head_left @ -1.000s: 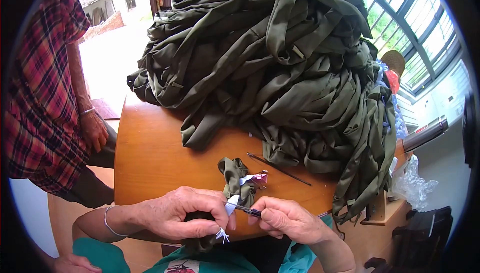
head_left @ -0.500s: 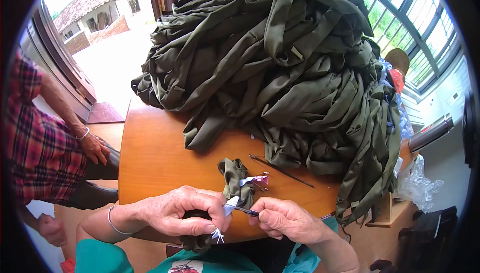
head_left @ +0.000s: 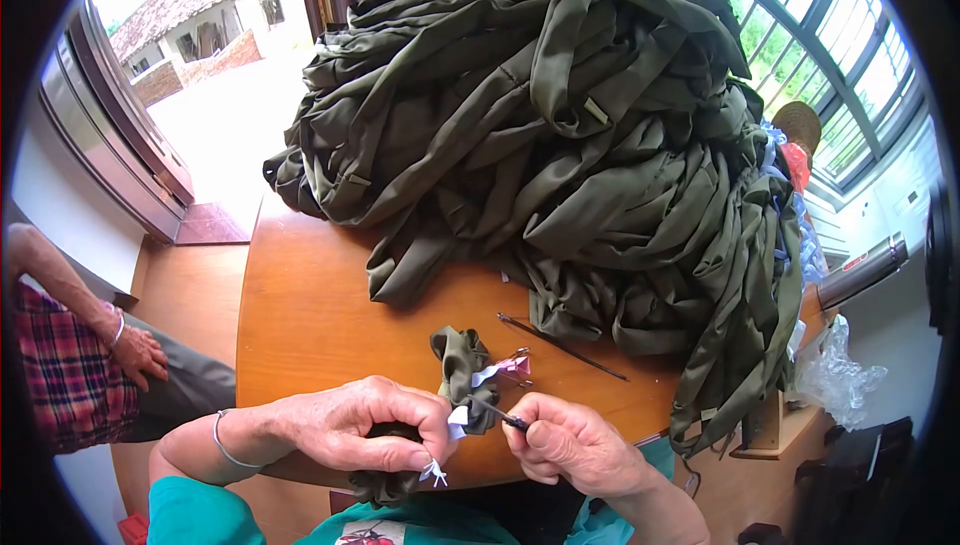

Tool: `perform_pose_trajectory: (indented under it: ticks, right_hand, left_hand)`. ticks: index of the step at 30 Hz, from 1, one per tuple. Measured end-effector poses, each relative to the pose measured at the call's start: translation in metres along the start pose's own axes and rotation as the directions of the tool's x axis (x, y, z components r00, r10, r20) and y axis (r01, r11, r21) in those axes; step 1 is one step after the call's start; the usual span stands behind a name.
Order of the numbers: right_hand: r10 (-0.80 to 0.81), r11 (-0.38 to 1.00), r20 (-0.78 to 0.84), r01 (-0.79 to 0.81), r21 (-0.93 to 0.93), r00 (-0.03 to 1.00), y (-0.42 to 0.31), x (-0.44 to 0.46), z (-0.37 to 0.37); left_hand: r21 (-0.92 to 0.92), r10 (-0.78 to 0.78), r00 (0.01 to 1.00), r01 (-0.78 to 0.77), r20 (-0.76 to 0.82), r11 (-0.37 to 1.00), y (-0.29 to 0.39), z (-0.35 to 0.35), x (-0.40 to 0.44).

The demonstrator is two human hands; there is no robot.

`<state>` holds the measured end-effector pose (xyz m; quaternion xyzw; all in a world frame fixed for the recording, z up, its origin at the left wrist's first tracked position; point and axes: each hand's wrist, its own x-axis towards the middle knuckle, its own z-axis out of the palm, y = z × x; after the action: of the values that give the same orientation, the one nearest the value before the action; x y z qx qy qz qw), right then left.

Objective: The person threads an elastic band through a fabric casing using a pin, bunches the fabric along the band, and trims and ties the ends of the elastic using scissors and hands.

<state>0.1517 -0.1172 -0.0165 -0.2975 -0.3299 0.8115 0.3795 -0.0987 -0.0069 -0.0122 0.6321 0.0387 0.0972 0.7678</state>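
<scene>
My left hand [head_left: 375,423] is closed around a gathered olive fabric strip [head_left: 462,353], with a white elastic band [head_left: 457,419] pinched between thumb and fingers. Frayed white ends stick out below the thumb. My right hand [head_left: 572,445] grips the dark handle of a thin rod-like tool [head_left: 497,411]. Its slim shaft points left at the gathered fabric near the band; the tip is too small to make out. Beyond my hands, a pink-and-white piece [head_left: 512,367] with small metal pins or clips lies against the fabric.
A big heap of olive fabric strips [head_left: 520,125] covers the back of the wooden table [head_left: 300,295]. A thin dark rod [head_left: 563,347] lies before it. Clear plastic [head_left: 840,370] hangs at the right. Another person's hand [head_left: 138,353] is at the left, near the doorway.
The tool's shaft has shifted from the white band up towards the olive fabric, and my right hand has turned slightly. My left hand keeps its grip. The other person has moved away leftwards.
</scene>
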Motion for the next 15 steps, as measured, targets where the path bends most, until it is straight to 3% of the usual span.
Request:
perform_pose_trajectory:
  ticks: [3, 6, 7, 8, 10, 14, 15]
  right_hand:
    - [-0.021, 1.0, -0.071, 0.02, -0.016, 0.997, -0.009, -0.004, 0.004]
    - [-0.209, 0.877, -0.279, 0.053, -0.477, 0.937, -0.02, -0.022, -0.001]
    - [-0.381, 0.676, -0.354, -0.004, -0.737, 0.854, -0.022, -0.026, 0.003]
    - [-0.501, 0.483, -0.3, -0.025, -0.875, 0.812, -0.02, -0.028, 0.001]
    - [-0.684, 0.041, -0.115, -0.119, -0.992, 0.721, -0.01, -0.036, -0.007]
    - [-0.768, -0.264, -0.059, -0.399, -0.878, 0.637, 0.007, -0.048, -0.01]
    - [-0.779, -0.32, -0.036, -0.445, -0.836, 0.627, 0.008, -0.051, -0.013]
  left_hand:
    - [-0.057, -0.003, 0.999, 0.001, -0.046, 0.998, -0.002, 0.001, -0.001]
    - [-0.127, 0.043, 0.998, -0.048, -0.041, 0.991, 0.003, 0.0, -0.002]
    - [-0.135, 0.101, 0.995, -0.1, 0.0, 0.986, 0.005, -0.003, -0.003]
    - [-0.165, 0.143, 0.99, -0.141, -0.001, 0.976, 0.007, -0.004, -0.006]
    - [-0.226, 0.222, 0.975, -0.215, 0.004, 0.95, 0.011, -0.005, -0.012]
    - [-0.232, 0.347, 0.932, -0.363, -0.107, 0.903, 0.015, -0.001, -0.018]
    - [-0.187, 0.316, 0.941, -0.333, -0.119, 0.924, 0.015, -0.001, -0.021]
